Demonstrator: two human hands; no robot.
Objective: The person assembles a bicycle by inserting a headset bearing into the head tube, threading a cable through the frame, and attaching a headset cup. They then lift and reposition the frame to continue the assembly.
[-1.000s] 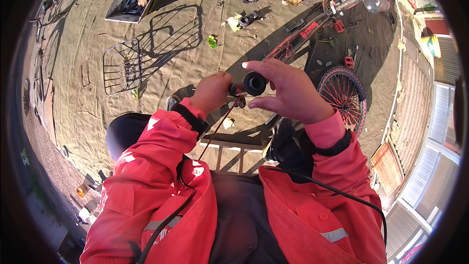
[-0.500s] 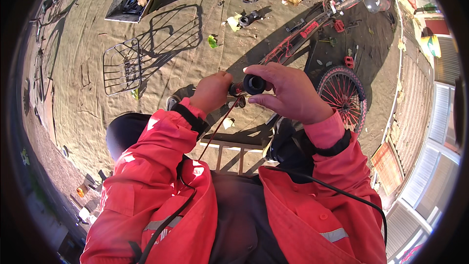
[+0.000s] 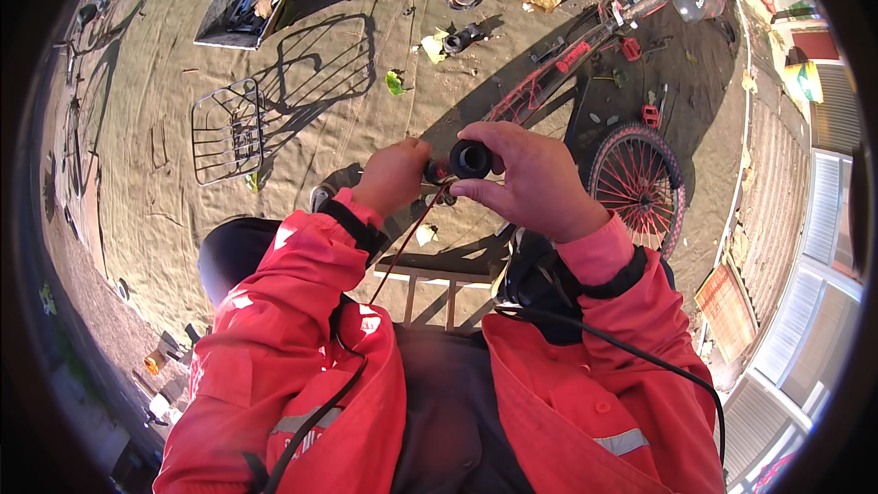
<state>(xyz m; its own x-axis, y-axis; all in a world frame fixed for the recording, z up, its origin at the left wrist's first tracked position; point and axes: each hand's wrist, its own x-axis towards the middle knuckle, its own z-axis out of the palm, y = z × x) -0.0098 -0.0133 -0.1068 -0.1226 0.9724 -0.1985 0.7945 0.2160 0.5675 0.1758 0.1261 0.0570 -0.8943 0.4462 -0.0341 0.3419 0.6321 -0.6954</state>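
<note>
Both forearms rise from the lower edge and bend inward. The right hand (image 3: 541, 178) pinches the black ring (image 3: 461, 174) between thumb and fingers. The left hand (image 3: 393, 176), near it, has curled fingers; what they hold, I cannot tell. The ring is between the two hands; its round opening faces the camera, its axis pointing roughly upward.

Below the bare fingers (image 3: 498, 135), red sleeves (image 3: 631, 329) carry black bands (image 3: 618, 277) close to the wrists. Farther below the fingers, the red jacket (image 3: 553, 393) opens on a dark shirt (image 3: 444, 402), with a round red button (image 3: 602, 408), pale grey strips (image 3: 624, 442) and black cables (image 3: 608, 336) over its front. Dark trousers (image 3: 236, 256) show lower left of the left fingers.
</note>
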